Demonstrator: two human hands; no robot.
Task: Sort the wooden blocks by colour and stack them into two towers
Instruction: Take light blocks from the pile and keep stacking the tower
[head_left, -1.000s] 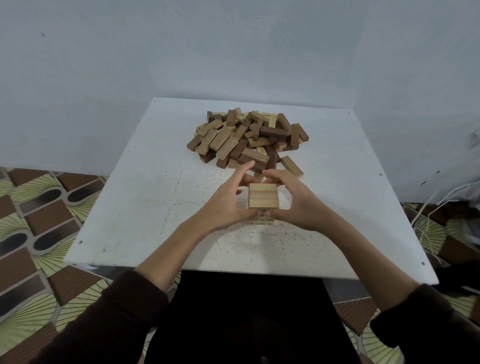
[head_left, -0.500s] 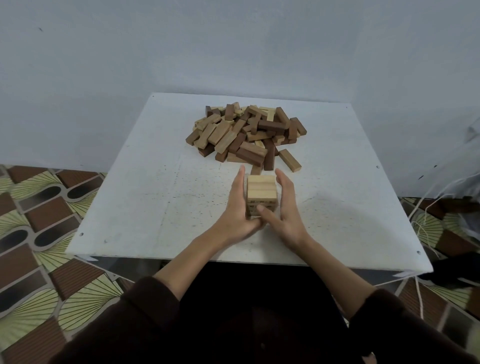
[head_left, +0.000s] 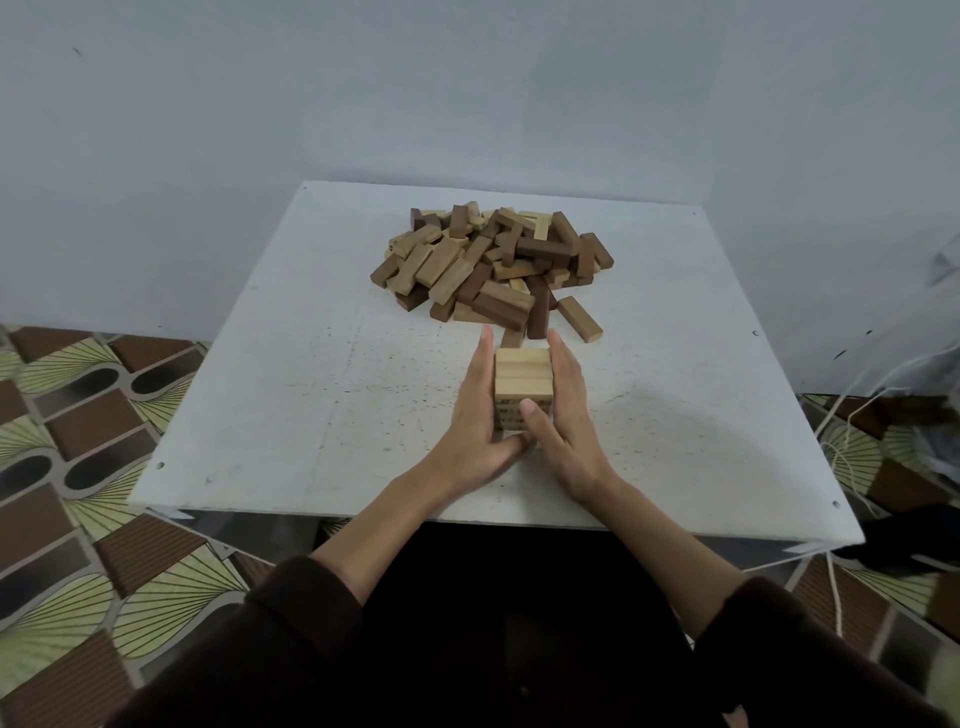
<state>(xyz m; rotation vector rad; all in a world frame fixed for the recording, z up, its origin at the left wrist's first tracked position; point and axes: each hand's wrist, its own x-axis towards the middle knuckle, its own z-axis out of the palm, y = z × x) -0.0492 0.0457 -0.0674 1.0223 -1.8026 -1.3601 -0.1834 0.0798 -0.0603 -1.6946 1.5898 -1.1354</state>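
So far only the light-coloured tower (head_left: 522, 387) has been started: it stands near the front middle of the white counter (head_left: 291, 395), a short stack whose top layer shows 3 pale blocks side by side, with at least 2 more layers visible below on the near face. The left hand (head_left: 480, 415) lies flat against its left side and the right hand (head_left: 563, 421) against its right side, fingers straight and palms facing in, with the right thumb on the near face; both press on the stack rather than wrap around a block, seemingly squaring it up. Behind it, toward the far edge, the mixed pile (head_left: 493, 265) of light and dark blocks lies unsorted and holds most of the set. A single light block (head_left: 579, 318) and a dark block (head_left: 538, 312) lie at its near fringe, close to the fingertips. No dark tower is visible anywhere on the counter. By my judgement the job is at an early stage: much of the light tower and all of the dark one remain.
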